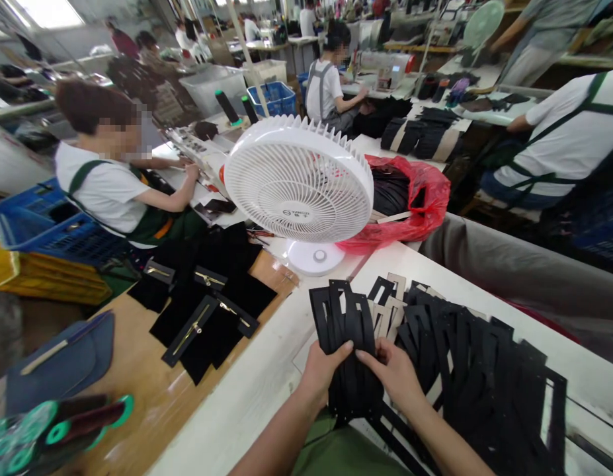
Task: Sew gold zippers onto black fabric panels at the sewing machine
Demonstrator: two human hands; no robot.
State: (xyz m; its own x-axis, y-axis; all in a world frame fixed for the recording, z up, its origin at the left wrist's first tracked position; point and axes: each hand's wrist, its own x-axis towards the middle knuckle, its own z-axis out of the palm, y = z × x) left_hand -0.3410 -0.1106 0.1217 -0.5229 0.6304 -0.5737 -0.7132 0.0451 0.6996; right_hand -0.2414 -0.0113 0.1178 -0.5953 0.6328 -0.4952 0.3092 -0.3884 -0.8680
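A small stack of black slotted strips (353,380) is gripped from both sides in front of me. My left hand (322,373) closes on its left edge, thumb lying on top. On the right edge, my right hand (393,371) pinches the strips between thumb and bent fingers. The strips fan out at their upper ends and show long cut-out slots. A large pile of similar black strips (489,377) spreads over the white table to the right of my hands. Some beige-backed pieces (388,314) lie just behind my right hand.
A white fan (301,192) stands behind my hands, beside a red plastic bag (428,198) of black pieces. Black fabric with zippered pieces (197,324) and thread spools (53,423) lie on the wooden table at left. Co-workers sit at sewing machines beyond.
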